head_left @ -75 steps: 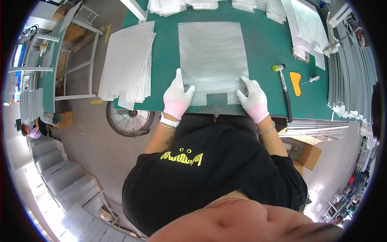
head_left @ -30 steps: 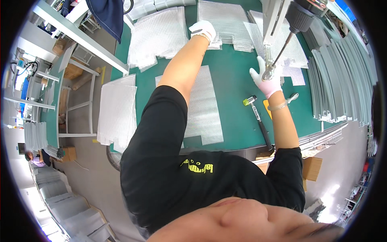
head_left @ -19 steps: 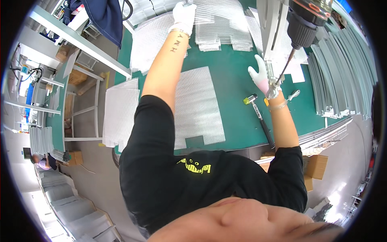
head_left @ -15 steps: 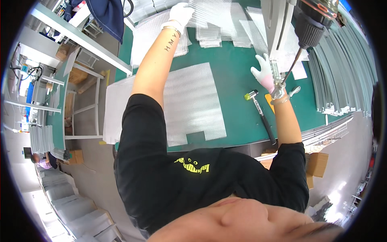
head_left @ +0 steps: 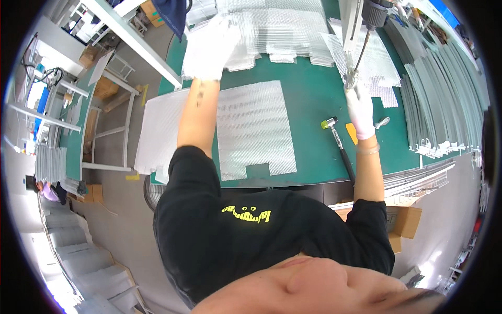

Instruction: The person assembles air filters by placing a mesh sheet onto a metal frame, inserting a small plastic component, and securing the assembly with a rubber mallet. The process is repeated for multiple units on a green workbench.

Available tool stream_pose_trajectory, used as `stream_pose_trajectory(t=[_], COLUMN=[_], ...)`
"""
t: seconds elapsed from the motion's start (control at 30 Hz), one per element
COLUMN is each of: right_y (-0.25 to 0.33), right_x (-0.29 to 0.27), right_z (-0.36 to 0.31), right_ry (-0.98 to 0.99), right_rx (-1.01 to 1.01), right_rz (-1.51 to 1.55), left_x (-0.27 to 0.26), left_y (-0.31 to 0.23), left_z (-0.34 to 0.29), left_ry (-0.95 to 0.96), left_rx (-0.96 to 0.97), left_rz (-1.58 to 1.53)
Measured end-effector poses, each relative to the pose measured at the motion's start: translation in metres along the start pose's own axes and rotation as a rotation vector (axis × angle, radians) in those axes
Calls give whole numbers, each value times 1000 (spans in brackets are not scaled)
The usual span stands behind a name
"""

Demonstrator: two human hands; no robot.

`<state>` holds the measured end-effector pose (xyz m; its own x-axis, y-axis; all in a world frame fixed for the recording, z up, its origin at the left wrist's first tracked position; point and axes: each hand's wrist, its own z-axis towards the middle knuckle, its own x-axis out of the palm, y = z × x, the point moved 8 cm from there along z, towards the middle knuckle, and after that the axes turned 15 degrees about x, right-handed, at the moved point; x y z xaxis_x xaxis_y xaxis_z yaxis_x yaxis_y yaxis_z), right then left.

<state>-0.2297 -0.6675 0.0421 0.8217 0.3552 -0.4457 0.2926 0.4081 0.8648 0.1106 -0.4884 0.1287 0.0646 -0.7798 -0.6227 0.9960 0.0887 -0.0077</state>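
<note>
My gloved left hand (head_left: 215, 52) is at the far left of the green table, over a stack of white mesh sheets (head_left: 196, 57). Motion smears its fingers, so I cannot tell whether it grips a sheet. Further right, my gloved right hand (head_left: 360, 112) has its fingers closed at the metal fitting (head_left: 351, 79) below a pale upright bar (head_left: 353, 26). Beside that bar hangs a power driver (head_left: 374, 14), its long bit (head_left: 362, 51) pointing down toward the fitting. Another mesh sheet (head_left: 255, 131), notched at its near edge, lies flat in front of me.
A hammer (head_left: 337, 140) with a black handle lies left of my right wrist, near a yellow piece (head_left: 351, 132). Long grey strips (head_left: 436, 99) are stacked at the right. More mesh sheets (head_left: 282, 34) cover the table's far side. A white frame post (head_left: 141, 47) stands at the left.
My left hand has come nearer and slightly left, over the mesh stack. The driver and fitting have shifted farther away. My right hand's spread fingers have closed at the fitting.
</note>
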Motion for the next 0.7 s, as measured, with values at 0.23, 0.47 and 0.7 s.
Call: stream_pose_trajectory(t=[0.23,0.47,0.7], right_y=[43,54,50], right_x=[56,72,82], right_z=[-103,-166,-181], right_ry=[636,493,369], right_rx=[308,181,188], right_rz=[689,312,206], left_x=[-60,-100,-100], left_y=[-100,-158,-152], left_z=[-199,-293,-313], left_ry=[-156,68,-123], left_rx=[-725,-999,-989], left_rz=[-1587,-1413,-1001])
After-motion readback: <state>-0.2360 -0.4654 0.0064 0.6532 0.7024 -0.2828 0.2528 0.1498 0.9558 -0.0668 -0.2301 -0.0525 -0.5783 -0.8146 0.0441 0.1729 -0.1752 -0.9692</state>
